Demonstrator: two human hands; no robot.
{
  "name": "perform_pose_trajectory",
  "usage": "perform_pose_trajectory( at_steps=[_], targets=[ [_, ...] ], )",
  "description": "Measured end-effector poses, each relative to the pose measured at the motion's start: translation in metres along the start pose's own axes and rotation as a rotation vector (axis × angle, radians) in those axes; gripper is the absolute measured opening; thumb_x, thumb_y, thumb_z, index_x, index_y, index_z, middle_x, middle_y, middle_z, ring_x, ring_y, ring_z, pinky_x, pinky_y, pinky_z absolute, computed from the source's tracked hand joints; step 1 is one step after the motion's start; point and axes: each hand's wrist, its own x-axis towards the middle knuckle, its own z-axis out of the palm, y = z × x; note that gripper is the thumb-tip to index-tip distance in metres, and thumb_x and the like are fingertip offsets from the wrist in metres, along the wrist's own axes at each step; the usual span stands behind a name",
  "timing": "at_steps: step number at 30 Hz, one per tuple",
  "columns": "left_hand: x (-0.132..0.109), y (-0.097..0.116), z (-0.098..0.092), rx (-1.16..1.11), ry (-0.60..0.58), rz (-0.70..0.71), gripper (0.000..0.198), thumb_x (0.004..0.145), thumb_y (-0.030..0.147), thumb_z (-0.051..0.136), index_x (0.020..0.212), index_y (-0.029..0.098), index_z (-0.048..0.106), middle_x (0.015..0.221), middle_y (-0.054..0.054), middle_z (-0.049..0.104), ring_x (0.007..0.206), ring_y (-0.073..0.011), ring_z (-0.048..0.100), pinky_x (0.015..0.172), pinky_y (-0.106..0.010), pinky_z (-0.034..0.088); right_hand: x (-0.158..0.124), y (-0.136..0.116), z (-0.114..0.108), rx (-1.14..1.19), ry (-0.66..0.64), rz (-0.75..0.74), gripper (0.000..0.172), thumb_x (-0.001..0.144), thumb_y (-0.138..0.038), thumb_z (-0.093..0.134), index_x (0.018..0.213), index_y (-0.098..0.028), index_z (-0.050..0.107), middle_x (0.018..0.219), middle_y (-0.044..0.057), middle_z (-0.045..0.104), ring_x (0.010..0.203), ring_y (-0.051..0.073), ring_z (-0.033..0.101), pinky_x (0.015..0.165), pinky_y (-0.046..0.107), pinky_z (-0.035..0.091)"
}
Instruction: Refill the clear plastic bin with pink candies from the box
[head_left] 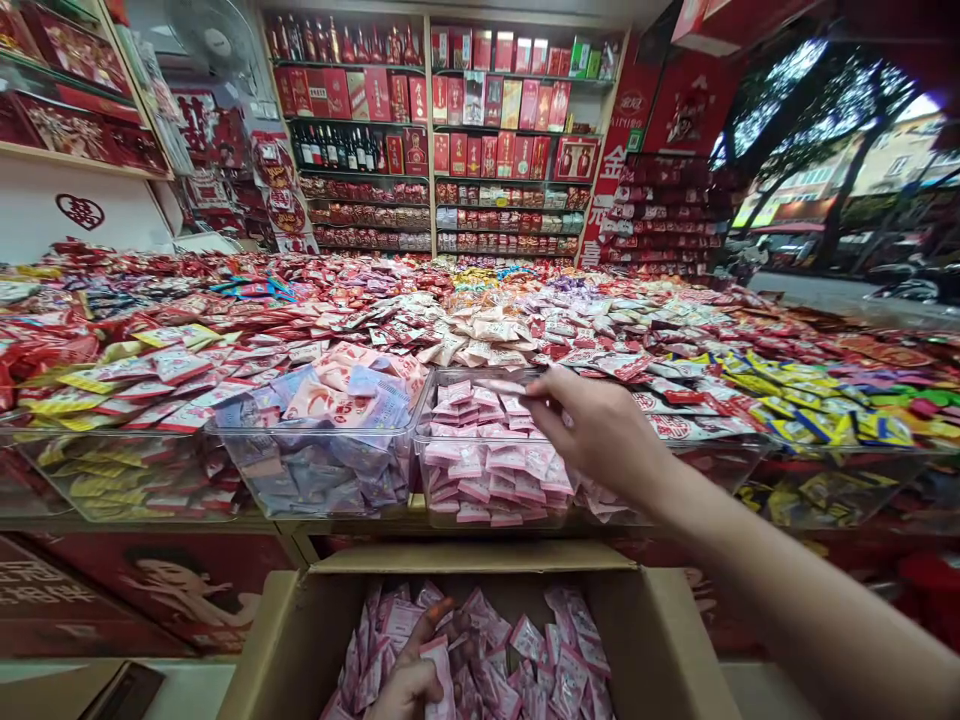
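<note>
My right hand [600,425] reaches in from the right over a clear plastic bin [495,510]. Its thumb and fingertips pinch a small pink-and-white snack packet [501,387] by one end, just above the pile. Rows of similar pink packets [487,465] fill that bin. Below, my left hand [412,670] is inside an open cardboard box [472,560], its thumb closed over another pink packet [441,680]. Many more loose pink packets [547,650] lie around it in the box. Some of the left fingers are hidden or blurred.
Alongside stand a bin of lilac and pink packets [322,470] on the left and yellow-and-blue packets [817,410] on the right. Heaps of red wrapped sweets [315,280] stretch behind. Shelves of bottles and red boxes [427,130] line the back wall.
</note>
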Motion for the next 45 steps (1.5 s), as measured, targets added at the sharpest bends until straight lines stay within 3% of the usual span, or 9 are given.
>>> perform_pose_trajectory(
  at_steps=[5,13,18,24,29,34,36,39,45],
  targets=[
    [0.018,-0.007,-0.014,-0.113,-0.053,-0.017,0.094,0.035,-0.006,0.040,0.121,0.029,0.027,0.096,-0.002,0.063,0.091,-0.0203,0.057,0.070,-0.026,0.044,0.061,0.035,0.035,-0.357,-0.373,0.030,0.023,0.081,-0.017,0.033,0.087,-0.012,0.054,0.080,0.013,0.062,0.072,0.021,0.058,0.057,0.027,0.039],
    [0.016,-0.002,-0.014,-0.120,-0.056,-0.057,0.086,0.042,-0.004,0.052,0.116,0.035,0.029,0.107,-0.003,0.058,0.099,-0.0254,0.053,0.071,-0.032,0.044,0.055,0.044,0.055,-0.369,-0.501,-0.015,0.026,0.077,-0.011,0.037,0.080,-0.013,0.063,0.082,0.013,0.063,0.076,0.020,0.058,0.064,0.025,0.041],
    [0.010,0.001,-0.008,-0.017,-0.015,-0.067,0.077,0.043,-0.008,0.045,0.109,0.030,0.040,0.097,-0.001,0.062,0.098,-0.0235,0.054,0.071,-0.031,0.044,0.049,0.047,0.062,-0.372,-0.514,-0.036,0.027,0.075,-0.008,0.037,0.074,-0.011,0.065,0.078,0.014,0.063,0.075,0.020,0.058,0.065,0.027,0.041],
    [0.004,0.005,-0.002,-0.051,-0.198,-0.011,0.065,0.041,-0.008,0.039,0.096,0.024,0.053,0.087,0.000,0.065,0.095,-0.0244,0.055,0.080,-0.034,0.041,0.056,0.045,0.042,-0.308,-0.297,-0.013,0.026,0.074,-0.007,0.037,0.084,-0.011,0.061,0.089,0.013,0.058,0.085,0.021,0.052,0.069,0.029,0.041],
    [0.001,0.004,-0.003,-0.137,-0.244,0.016,0.065,0.046,-0.008,0.038,0.101,0.023,0.052,0.091,-0.001,0.065,0.097,-0.0211,0.054,0.087,-0.036,0.037,-0.015,-0.008,0.019,0.229,0.106,-0.142,0.020,0.076,-0.011,0.040,0.090,-0.013,0.055,0.087,0.009,0.056,0.087,0.018,0.049,0.078,0.030,0.038],
    [0.001,0.005,0.001,-0.196,-0.340,0.047,0.075,0.045,-0.010,0.036,0.112,0.024,0.045,0.104,-0.002,0.061,0.102,-0.0185,0.051,0.093,-0.038,0.030,-0.139,-0.070,0.081,0.739,-0.492,0.092,0.022,0.074,-0.018,0.050,0.096,-0.018,0.050,0.083,0.004,0.055,0.077,0.014,0.050,0.068,0.024,0.041],
    [-0.002,0.005,0.005,-0.172,-0.349,0.040,0.075,0.047,-0.010,0.036,0.114,0.024,0.044,0.107,-0.002,0.059,0.103,-0.0182,0.050,0.093,-0.038,0.029,-0.167,-0.083,0.110,0.801,-0.598,0.243,0.045,0.062,-0.028,0.064,0.101,-0.017,0.046,0.095,0.006,0.052,0.087,0.018,0.048,0.074,0.027,0.040],
    [-0.010,0.003,0.014,-0.126,-0.381,0.021,0.074,0.049,-0.010,0.037,0.114,0.026,0.043,0.106,-0.001,0.059,0.101,-0.0170,0.051,0.092,-0.035,0.031,-0.177,-0.087,0.131,0.855,-0.610,0.305,0.059,0.054,-0.029,0.070,0.105,-0.017,0.042,0.102,0.008,0.046,0.093,0.020,0.045,0.077,0.029,0.038],
    [-0.013,0.000,0.020,-0.048,-0.379,0.051,0.052,0.063,-0.006,0.046,0.103,0.026,0.050,0.094,0.000,0.061,0.089,-0.0141,0.055,0.080,-0.030,0.040,-0.168,-0.076,0.124,1.080,-0.515,0.579,0.016,0.078,-0.023,0.042,0.093,-0.017,0.047,0.078,0.004,0.057,0.069,0.013,0.053,0.064,0.025,0.041]
  ],
)
